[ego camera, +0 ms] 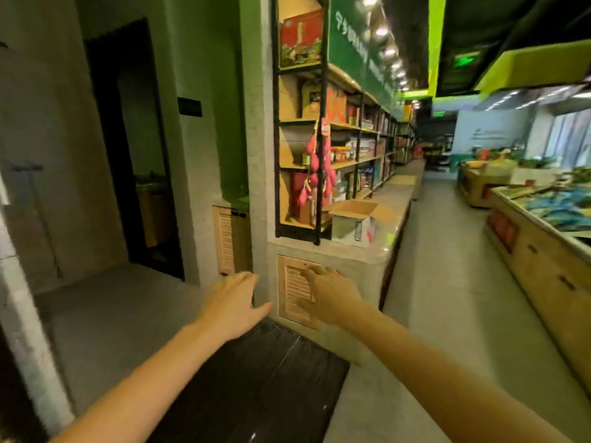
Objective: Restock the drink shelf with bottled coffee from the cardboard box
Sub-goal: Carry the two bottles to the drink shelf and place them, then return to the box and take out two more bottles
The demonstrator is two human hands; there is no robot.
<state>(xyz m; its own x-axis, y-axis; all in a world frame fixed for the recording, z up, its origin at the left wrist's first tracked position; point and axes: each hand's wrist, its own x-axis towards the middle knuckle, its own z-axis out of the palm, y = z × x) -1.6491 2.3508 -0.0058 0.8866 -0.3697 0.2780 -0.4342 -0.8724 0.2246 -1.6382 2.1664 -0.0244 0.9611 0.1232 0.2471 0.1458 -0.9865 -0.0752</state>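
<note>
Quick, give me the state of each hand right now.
Left hand: open, fingers spread, holding nothing.
Right hand: open, fingers spread, holding nothing.

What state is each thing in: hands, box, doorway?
left hand: open, fingers spread, holding nothing.
right hand: open, holding nothing.
cardboard box: upright on the counter, top flaps open; contents not visible.
doorway: open, dark inside.
</note>
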